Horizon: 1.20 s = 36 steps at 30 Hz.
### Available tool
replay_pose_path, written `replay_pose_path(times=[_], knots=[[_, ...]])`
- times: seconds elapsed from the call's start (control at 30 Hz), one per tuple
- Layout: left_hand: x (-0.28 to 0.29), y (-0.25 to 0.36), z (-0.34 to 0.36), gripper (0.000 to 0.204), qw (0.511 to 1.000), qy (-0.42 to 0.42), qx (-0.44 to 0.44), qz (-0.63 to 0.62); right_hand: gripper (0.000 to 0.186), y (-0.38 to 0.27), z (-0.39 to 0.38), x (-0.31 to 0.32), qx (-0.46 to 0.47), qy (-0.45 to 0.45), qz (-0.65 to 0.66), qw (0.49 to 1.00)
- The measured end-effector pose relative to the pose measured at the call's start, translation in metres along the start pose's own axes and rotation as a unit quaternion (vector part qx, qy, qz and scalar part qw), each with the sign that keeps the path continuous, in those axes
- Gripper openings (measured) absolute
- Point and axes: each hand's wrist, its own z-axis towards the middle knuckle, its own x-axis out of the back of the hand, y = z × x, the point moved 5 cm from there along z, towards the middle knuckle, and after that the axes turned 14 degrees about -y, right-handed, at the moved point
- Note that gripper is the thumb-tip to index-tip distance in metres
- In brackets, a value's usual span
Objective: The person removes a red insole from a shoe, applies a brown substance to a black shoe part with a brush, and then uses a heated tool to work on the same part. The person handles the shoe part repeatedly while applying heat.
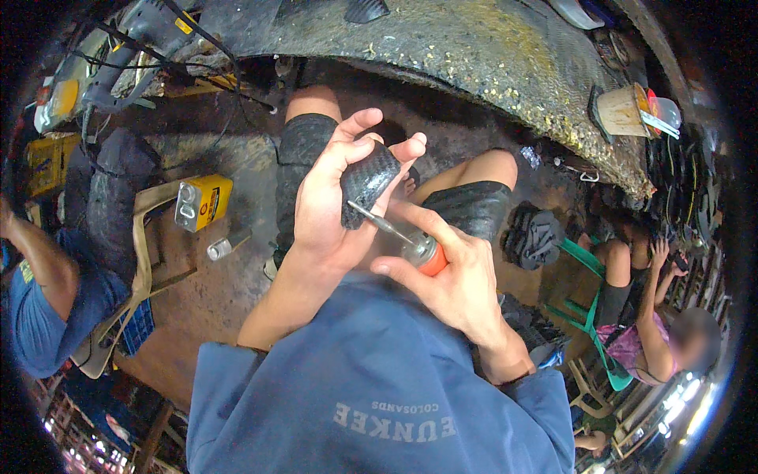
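My left hand grips a curved black shell with a checked weave pattern, thumb and fingers around its edges. In my right hand is a rotary tool with an orange collar, mostly hidden in the closed fingers. From its nose a thin metal bit reaches up and left to the lower edge of the shell; whether it touches or lies just in front I cannot tell. A pale haze hangs around the tool and my fingers. Both hands are above my lap.
A worn, speckled bench curves across the far side, with a stained cup at its right. Left of me are a yellow can and a seated person. At right, another person sits by a green chair.
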Motion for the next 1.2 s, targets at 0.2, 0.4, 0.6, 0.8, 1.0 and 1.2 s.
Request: replay_pose_path(times=[0.2, 0.4, 0.6, 0.8, 1.0, 1.2], knots=[[0.002, -0.001, 0.0, 0.035, 1.0, 0.005, -0.002, -0.015, 0.066, -0.001, 0.0, 0.0, 0.002, 0.01, 0.0, 1.0], [0.003, -0.001, 0.001, 0.034, 0.999, 0.01, -0.003, -0.032, 0.067, 0.003, 0.001, 0.003, -0.021, 0.015, 0.003, 1.0], [0.003, -0.003, 0.001, 0.034, 0.998, -0.007, -0.004, -0.057, 0.068, 0.002, 0.0, -0.004, -0.01, -0.01, 0.013, 1.0], [0.0, -0.003, 0.001, 0.033, 0.999, 0.006, -0.009, -0.041, 0.068, 0.004, -0.001, -0.002, -0.026, -0.005, 0.003, 1.0], [-0.001, -0.004, 0.002, 0.03, 0.995, 0.006, -0.007, -0.095, 0.065, 0.003, -0.002, 0.002, 0.004, 0.009, 0.004, 1.0], [-0.001, -0.005, 0.004, 0.028, 0.994, 0.003, -0.011, -0.108, 0.064, 0.006, -0.001, 0.005, -0.006, 0.018, 0.007, 1.0]])
